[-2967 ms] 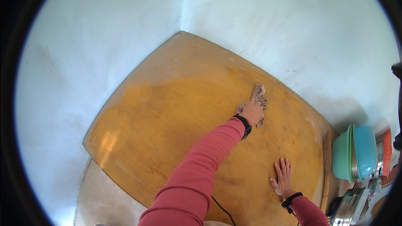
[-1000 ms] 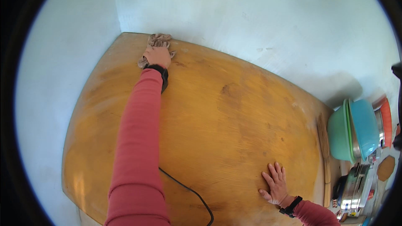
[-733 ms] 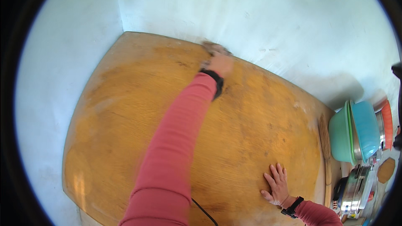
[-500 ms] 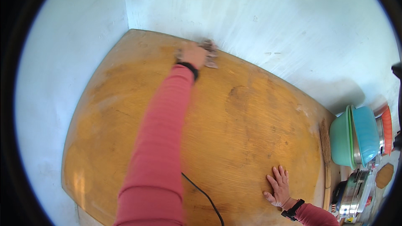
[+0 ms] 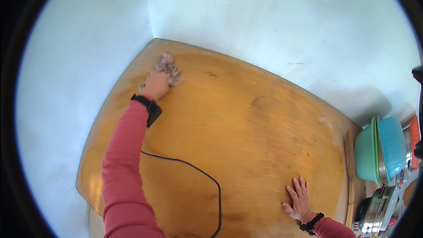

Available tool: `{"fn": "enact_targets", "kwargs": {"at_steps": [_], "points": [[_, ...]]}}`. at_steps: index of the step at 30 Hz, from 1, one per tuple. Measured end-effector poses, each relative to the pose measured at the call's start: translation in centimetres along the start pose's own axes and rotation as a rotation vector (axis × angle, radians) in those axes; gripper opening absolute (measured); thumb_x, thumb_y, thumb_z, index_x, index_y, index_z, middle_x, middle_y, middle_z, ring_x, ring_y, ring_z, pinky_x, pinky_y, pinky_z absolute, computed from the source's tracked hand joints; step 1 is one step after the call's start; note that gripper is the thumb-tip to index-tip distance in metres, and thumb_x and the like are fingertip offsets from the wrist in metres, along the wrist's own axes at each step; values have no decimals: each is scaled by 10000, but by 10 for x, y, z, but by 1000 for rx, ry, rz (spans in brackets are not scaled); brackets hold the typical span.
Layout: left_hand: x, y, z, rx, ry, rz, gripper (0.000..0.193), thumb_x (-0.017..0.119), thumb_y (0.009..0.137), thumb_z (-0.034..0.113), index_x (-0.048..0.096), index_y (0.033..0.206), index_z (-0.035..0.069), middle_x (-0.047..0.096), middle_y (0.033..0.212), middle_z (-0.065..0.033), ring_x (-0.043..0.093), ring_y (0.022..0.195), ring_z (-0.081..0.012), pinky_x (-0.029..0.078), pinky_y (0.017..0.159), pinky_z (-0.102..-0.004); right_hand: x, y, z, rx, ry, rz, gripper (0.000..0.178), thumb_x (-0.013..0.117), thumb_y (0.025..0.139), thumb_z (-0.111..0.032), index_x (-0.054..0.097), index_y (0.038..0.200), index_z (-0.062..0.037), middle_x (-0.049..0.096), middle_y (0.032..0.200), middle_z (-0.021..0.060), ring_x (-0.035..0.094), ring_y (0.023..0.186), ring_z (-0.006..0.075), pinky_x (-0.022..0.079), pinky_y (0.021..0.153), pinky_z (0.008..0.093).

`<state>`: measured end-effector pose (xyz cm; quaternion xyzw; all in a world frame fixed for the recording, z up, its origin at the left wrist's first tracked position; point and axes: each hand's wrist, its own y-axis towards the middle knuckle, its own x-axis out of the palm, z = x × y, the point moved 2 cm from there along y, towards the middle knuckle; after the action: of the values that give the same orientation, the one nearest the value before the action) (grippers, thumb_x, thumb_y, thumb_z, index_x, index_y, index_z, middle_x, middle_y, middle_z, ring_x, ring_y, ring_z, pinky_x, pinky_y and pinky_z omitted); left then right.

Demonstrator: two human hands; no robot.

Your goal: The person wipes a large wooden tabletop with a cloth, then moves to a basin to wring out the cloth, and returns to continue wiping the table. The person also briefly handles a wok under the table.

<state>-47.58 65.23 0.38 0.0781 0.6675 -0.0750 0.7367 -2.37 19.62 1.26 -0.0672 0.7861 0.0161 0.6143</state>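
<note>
Your sleeves (image 5: 123, 163) are dusty red, your wristbands (image 5: 153, 111) black. You have a mottled grey-brown cloth (image 5: 168, 67), an orange-brown desk (image 5: 220, 123) with darker streaks, pale blue walls (image 5: 264, 22), a black cable (image 5: 220, 202), a mint-green basin (image 5: 365, 154) and a sky-blue basin (image 5: 392, 143).

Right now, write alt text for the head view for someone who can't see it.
The left hand holds a crumpled cloth on a board near the corner of two walls; the right hand rests on the board, fingers spread. A black cable curves between the arms, with basins at the right.
</note>
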Motion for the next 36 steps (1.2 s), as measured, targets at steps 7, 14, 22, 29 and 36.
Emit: {"fn": "enact_targets", "kwargs": {"at_steps": [7, 14, 22, 29, 36], "points": [[3, -73, -24, 227, 155, 117, 496, 540, 816, 98, 476, 1301, 19, 497, 1327, -183, 480, 1171, -394, 442, 942, -435, 1, -1, -1, -18, -18, -6, 629, 527, 848, -547, 526, 1257, -69, 346, 1446, 218, 234, 1368, 446, 121, 1095, 603], [15, 43, -66, -153, 93, -122, 369, 471, 905, 183, 540, 1244, 57, 499, 1338, -164, 408, 1278, -367, 404, 989, -459, 0, 0, -5, -51, -55, 0, 611, 460, 900, -538, 463, 1297, -74, 315, 1465, 224, 230, 1372, 451, 147, 1092, 594], [-16, -111, -119, -178, -175, -87, 500, 587, 860, 354, 513, 1250, 51, 477, 1347, -133, 370, 1306, -305, 307, 1085, -419, 4, -5, -3, -41, -17, 13, 612, 485, 889, -536, 485, 1282, -66, 319, 1468, 211, 218, 1382, 433, 115, 1098, 594], [-6, -114, -142, -135, 264, 128, 634, 572, 874, 410, 420, 1323, -11, 454, 1378, -164, 376, 1294, -393, 349, 1045, -450, 3, -6, -5, -54, -30, 20, 604, 469, 899, -522, 471, 1290, -60, 307, 1474, 212, 205, 1386, 433, 103, 1101, 591], [1, -177, -177, -359, 55, -33, 394, 476, 890, 133, 488, 1275, 52, 499, 1321, -109, 468, 1197, -366, 400, 995, -424, 7, -9, -9, -74, -35, 53, 596, 445, 915, -498, 437, 1319, -59, 275, 1491, 210, 188, 1391, 435, 95, 1107, 580]]}}
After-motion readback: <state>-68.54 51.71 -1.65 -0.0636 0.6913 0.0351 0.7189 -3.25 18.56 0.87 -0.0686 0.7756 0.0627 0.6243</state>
